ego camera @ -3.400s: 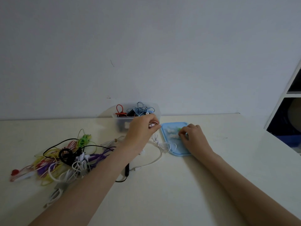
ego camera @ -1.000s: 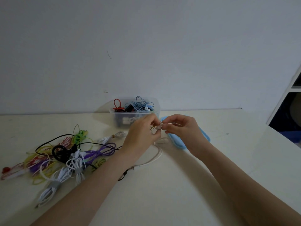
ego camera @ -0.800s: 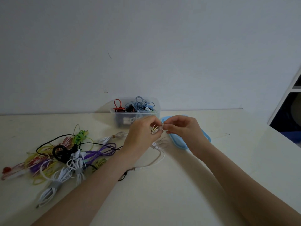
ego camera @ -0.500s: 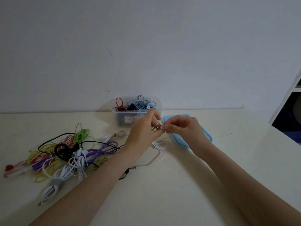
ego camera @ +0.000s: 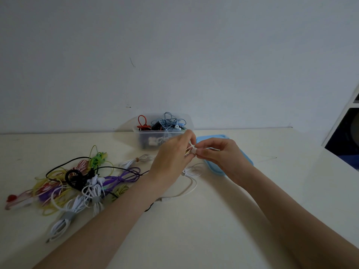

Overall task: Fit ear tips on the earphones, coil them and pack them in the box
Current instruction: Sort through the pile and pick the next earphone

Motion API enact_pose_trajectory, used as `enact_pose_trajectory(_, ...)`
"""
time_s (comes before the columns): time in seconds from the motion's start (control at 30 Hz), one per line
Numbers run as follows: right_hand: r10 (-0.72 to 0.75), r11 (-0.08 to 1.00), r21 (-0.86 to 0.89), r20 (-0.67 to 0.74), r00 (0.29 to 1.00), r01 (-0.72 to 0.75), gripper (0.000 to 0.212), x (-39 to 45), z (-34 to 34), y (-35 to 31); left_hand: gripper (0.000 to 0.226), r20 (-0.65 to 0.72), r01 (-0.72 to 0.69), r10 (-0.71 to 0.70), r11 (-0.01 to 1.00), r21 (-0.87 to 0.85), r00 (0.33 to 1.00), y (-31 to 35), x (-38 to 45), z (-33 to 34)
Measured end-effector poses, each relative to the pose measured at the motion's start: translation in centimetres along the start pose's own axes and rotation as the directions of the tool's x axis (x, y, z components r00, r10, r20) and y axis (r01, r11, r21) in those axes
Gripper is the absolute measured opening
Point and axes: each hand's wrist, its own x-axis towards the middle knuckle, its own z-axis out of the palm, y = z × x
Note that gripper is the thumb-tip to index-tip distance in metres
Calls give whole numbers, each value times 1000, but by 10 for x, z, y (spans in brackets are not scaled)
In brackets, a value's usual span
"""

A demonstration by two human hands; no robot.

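My left hand (ego camera: 172,158) pinches the earbud end of a white earphone (ego camera: 189,188) above the table; its cable hangs down and loops across the tabletop to a plug. My right hand (ego camera: 219,154) meets it fingertip to fingertip and pinches a small pale ear tip (ego camera: 194,151) against the earbud. Behind the hands stands a clear plastic box (ego camera: 144,137) with red, blue and black coiled earphones inside. A light blue lid (ego camera: 246,162) lies under my right hand, mostly hidden.
A tangled pile of earphones (ego camera: 77,181) in yellow, green, purple, black and white covers the left of the cream table (ego camera: 194,230). A dark shelf unit (ego camera: 345,136) stands at the far right. The wall runs close behind the box.
My right hand left the blue lid and came up to my left hand. Both hands now work together at the earbud, shifting only slightly over the last second.
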Motion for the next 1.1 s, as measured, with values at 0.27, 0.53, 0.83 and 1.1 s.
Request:
enact_pose_trajectory(0.27, 99, 993, 72, 0, 995, -99, 7, 2, -2, 2, 29, -39, -153, 159, 981, 122, 987, 1, -2, -2)
enact_pose_trajectory(0.53, 212, 945, 242, 59, 975, -220, 11, 3, -4, -3, 30, -80, -190, 197, 978, 86, 977, 0, -2, 0)
enact_pose_trajectory(0.83, 44, 997, 72, -288, 956, -24, 10, 12, -38, -21, 10, 12, 98, -97, 979, -179, 995, -1, 2, 0)
enact_pose_trajectory(1.1, -139, 601, -797, -169, 976, -52, 9, 32, -48, -20, 12, 40, 246, -250, 893, -377, 968, -2, 3, 0)
